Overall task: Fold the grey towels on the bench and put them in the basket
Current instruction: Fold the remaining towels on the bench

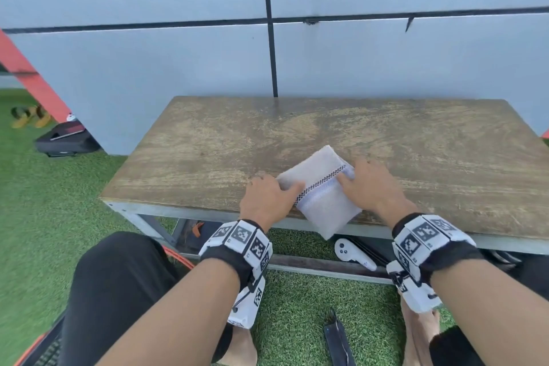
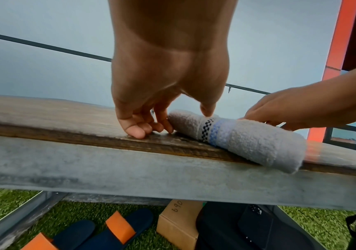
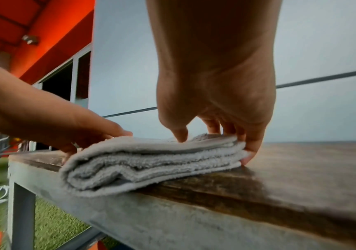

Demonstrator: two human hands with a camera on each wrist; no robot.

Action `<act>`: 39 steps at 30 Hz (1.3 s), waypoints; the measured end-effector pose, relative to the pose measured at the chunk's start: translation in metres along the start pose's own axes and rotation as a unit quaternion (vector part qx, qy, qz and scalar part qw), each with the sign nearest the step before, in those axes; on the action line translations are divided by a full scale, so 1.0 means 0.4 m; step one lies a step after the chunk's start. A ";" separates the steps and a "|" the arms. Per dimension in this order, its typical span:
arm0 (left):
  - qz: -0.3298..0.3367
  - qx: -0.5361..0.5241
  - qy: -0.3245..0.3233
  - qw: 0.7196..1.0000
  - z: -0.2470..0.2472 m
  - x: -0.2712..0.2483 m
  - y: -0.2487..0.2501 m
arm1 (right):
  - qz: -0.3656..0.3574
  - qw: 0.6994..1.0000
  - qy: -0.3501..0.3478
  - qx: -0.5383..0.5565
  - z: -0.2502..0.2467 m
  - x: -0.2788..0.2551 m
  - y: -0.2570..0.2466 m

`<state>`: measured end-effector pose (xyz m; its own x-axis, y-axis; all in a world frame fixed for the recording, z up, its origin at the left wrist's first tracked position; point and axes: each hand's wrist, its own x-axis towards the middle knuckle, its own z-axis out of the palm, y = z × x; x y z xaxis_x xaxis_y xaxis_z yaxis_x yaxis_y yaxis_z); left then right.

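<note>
A folded grey towel (image 1: 322, 193) with a checkered band lies on the wooden bench (image 1: 416, 157) at its front edge, one corner hanging over. My left hand (image 1: 282, 187) holds its left end, thumb on top and fingers (image 2: 164, 125) curled at the fold against the bench. My right hand (image 1: 353, 172) holds the right end of the towel (image 3: 151, 162), thumb pressing on top and fingers (image 3: 252, 148) down its layered edge. An orange rim with dark mesh (image 1: 29, 348) shows at my lower left, mostly hidden by my leg.
A grey panel wall (image 1: 386, 62) stands right behind the bench. Under the bench lie a white controller (image 1: 353, 252), slippers (image 2: 108, 230), a cardboard box (image 2: 177, 225) and a black bag (image 2: 237, 228). A black strap (image 1: 338, 339) lies on the grass.
</note>
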<state>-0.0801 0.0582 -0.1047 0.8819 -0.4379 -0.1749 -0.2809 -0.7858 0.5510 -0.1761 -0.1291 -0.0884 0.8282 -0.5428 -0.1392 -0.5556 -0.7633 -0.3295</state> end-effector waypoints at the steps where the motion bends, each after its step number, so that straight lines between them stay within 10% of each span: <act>1: 0.009 -0.017 -0.015 1.000 0.000 -0.002 0.003 | 0.008 1.000 -0.004 0.010 0.011 0.002 0.002; 12: 0.087 -0.156 -0.037 0.983 -0.164 -0.029 0.075 | -0.007 0.973 -0.112 0.200 -0.042 -0.021 -0.051; 19: 0.124 -0.226 0.073 0.963 -0.513 -0.157 0.022 | -0.113 0.878 -0.154 0.438 -0.126 -0.010 -0.341; 28: -0.036 -0.283 0.278 0.917 -0.706 -0.402 -0.374 | -0.333 0.849 -0.182 0.367 -0.051 -0.128 -0.796; 39: -0.241 -0.413 0.288 0.830 -0.461 -0.388 -0.864 | -0.327 0.870 -0.298 0.218 0.398 -0.087 -0.959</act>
<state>-0.0500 0.4783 -0.1176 0.9178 0.3093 -0.2489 0.3020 -0.1372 0.9434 0.0199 0.2383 -0.1058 0.9200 0.3338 -0.2052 0.0211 -0.5651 -0.8247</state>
